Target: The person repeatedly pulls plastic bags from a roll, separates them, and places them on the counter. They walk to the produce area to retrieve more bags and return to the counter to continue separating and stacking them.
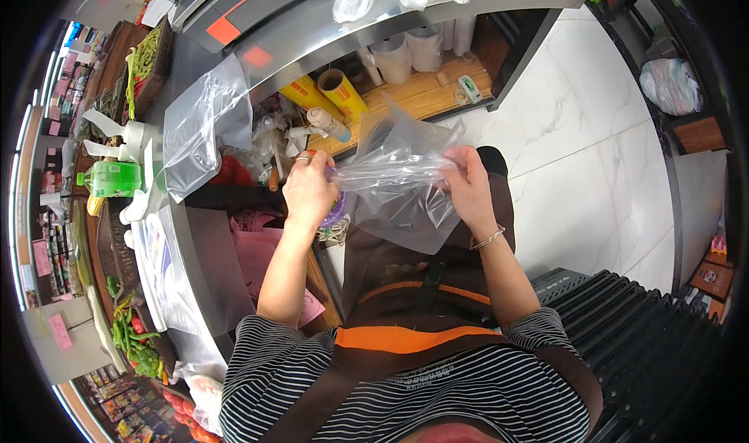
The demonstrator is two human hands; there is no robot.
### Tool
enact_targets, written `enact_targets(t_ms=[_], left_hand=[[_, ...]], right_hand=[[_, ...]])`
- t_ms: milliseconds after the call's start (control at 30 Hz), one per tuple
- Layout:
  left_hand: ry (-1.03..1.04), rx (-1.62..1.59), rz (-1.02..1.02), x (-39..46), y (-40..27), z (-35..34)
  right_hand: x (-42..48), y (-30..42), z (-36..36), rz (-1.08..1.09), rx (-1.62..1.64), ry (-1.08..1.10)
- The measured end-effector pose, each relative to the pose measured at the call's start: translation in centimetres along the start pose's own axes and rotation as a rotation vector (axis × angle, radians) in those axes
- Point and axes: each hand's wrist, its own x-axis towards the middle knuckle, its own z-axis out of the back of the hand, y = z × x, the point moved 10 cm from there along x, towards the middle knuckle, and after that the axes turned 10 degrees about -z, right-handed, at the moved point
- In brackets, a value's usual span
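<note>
A clear plastic bag [404, 200] is stretched between my two hands above the lap of a dark apron [374, 267]. My left hand [309, 190], with a ring on one finger, pinches its gathered side. Beside that hand shows a purple item [333, 212], partly covered, whose kind I cannot tell. My right hand [470, 185], with a bracelet at the wrist, grips the bag's other side between thumb and fingers. Another clear plastic bag [205, 121] lies flat on the steel counter [175, 74] to the left.
Under the counter, a wooden shelf [427, 101] holds yellow cardboard tubes [342, 92], plastic bag rolls [391, 60] and a small bottle [327, 124]. A green bottle [114, 179] and vegetable baskets [137, 343] line the left. Black stacked crates [632, 332] stand at the lower right.
</note>
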Motion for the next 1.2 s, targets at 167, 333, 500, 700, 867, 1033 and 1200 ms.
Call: enact_targets(t_ms=[167, 333, 500, 700, 867, 1033, 1200], left_hand=[[0.076, -0.766, 0.3, -0.9, 4.1, -4.9], [-0.044, -1.833, 0.612, -1.4, 1.8, -6.6], [-0.385, -1.034, 0.198, 0.3, 1.1, -2.3], [-0.248, -0.826, -0.148, -0.2, -9.7, 0.7], [-0.08, -0.505, -0.294, -1.6, -10.9, 1.2], [-0.266, 0.005, -0.063, -1.7, -1.3, -1.2], [-0.404, -0.645, 0.063, -1.5, 0.7, -2.6]], right_hand=[[0.2, -3.0, 0.5, -0.054, 0.133, 0.008], [-1.8, -0.1, -0.4, 0.177, -0.743, -0.25], [-4.3, 5.2, -4.9, 0.448, -0.979, -0.207], [-1.7, 4.8, -7.5, 0.55, -1.025, -0.15], [1.3, 2.6, -3.7, 0.428, -0.995, -0.265], [1.9, 1.9, -1.3, 0.255, -0.781, -0.297], [1.8, 2.1, -1.7, 0.287, -1.009, -0.402]])
